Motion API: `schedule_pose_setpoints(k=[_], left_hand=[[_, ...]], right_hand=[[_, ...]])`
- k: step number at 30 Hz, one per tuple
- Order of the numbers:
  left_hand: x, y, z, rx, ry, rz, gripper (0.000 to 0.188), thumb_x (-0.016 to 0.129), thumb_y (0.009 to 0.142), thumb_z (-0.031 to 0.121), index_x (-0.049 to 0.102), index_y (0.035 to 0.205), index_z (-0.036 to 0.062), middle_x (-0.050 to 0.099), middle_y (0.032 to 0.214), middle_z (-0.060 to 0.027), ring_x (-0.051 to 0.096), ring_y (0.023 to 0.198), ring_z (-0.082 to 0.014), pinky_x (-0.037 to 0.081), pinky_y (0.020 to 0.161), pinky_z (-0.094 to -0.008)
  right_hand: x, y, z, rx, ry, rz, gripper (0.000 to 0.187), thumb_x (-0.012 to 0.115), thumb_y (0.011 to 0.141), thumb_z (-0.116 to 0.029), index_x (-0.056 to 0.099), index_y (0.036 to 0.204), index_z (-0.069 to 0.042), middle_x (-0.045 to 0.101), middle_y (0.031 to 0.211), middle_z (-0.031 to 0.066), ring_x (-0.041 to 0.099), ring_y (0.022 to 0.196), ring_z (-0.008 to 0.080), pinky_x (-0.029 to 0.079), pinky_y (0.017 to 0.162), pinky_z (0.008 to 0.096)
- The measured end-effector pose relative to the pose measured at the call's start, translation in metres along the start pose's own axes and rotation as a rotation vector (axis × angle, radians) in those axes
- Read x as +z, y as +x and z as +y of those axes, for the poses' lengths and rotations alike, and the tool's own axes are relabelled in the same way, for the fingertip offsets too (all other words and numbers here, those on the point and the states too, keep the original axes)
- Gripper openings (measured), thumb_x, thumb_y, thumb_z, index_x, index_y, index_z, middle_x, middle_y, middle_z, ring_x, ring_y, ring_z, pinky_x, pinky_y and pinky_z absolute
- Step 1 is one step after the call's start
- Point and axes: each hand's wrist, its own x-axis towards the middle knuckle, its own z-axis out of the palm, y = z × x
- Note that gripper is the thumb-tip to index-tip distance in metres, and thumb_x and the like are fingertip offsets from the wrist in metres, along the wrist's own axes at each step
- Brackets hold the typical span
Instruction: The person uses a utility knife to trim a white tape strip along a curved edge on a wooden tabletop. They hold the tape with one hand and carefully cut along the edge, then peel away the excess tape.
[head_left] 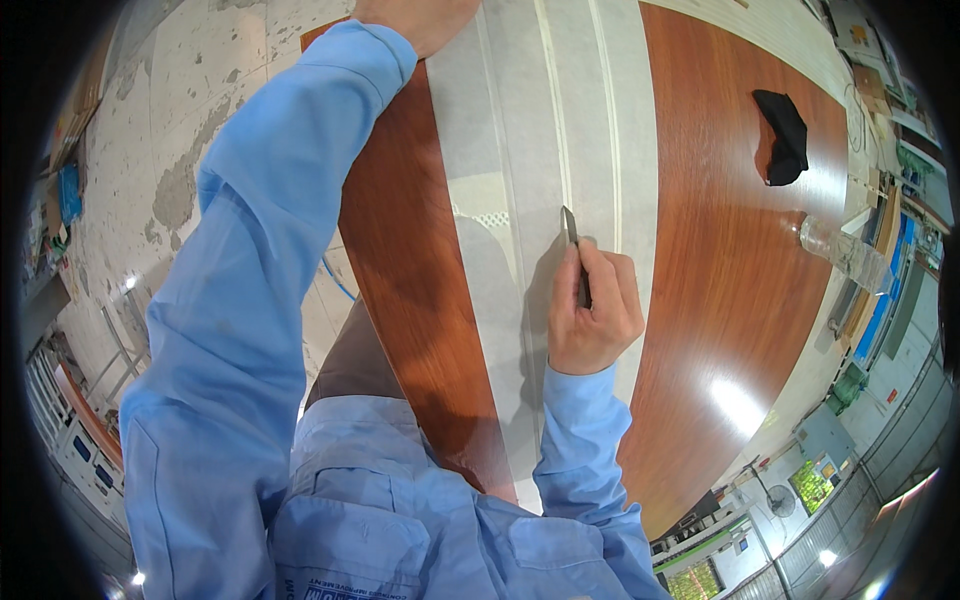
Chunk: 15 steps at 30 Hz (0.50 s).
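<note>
A long whitish, translucent sheet point(630, 130) with narrow pale strips running along it lies over a reddish-brown wooden tabletop point(735, 260). My right hand point(595, 320) is closed around a slim dark knife point(573, 232). Its blade points away from me, with the tip at one of the pale strips point(558, 130); whether it cuts in, I cannot tell. At the far left of the sheet, my left hand point(425, 18) is partly outside the picture. Its fingers are out of sight, so their grip cannot be told.
On the right of the tabletop lie a folded black cloth item point(783, 138) and a clear plastic bottle point(845, 255) on its side. Boards and boxes stand beyond the right edge. To the left is a worn, patchy floor point(190, 160), with a blue hose point(338, 280) below the table.
</note>
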Motion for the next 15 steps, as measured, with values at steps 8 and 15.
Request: schedule_pose_setpoints(k=[8,15], left_hand=[[0.001,0.001,-0.002,-0.016,0.013,-0.012,0.050,0.041,0.106,0.037,0.075,0.101,0.0003,0.074,0.105,-0.0286,0.069,0.101,-0.0478,0.051,0.093,-0.0538],[0.003,0.000,-0.006,0.060,0.003,0.079,0.052,0.042,0.106,0.038,0.075,0.109,-0.0018,0.070,0.121,-0.0318,0.066,0.114,-0.0491,0.049,0.102,-0.0518]], right_hand=[[-0.005,-0.009,0.001,0.036,-0.018,-0.005,0.013,0.076,0.092,0.007,0.075,0.105,0.006,0.068,0.088,0.0109,0.064,0.069,0.0152,0.049,0.058,0.0275],[-0.010,-0.018,0.003,0.039,-0.008,-0.016,0.014,0.076,0.091,0.009,0.075,0.105,0.007,0.068,0.088,0.0114,0.065,0.069,0.0158,0.049,0.057,0.0279]])
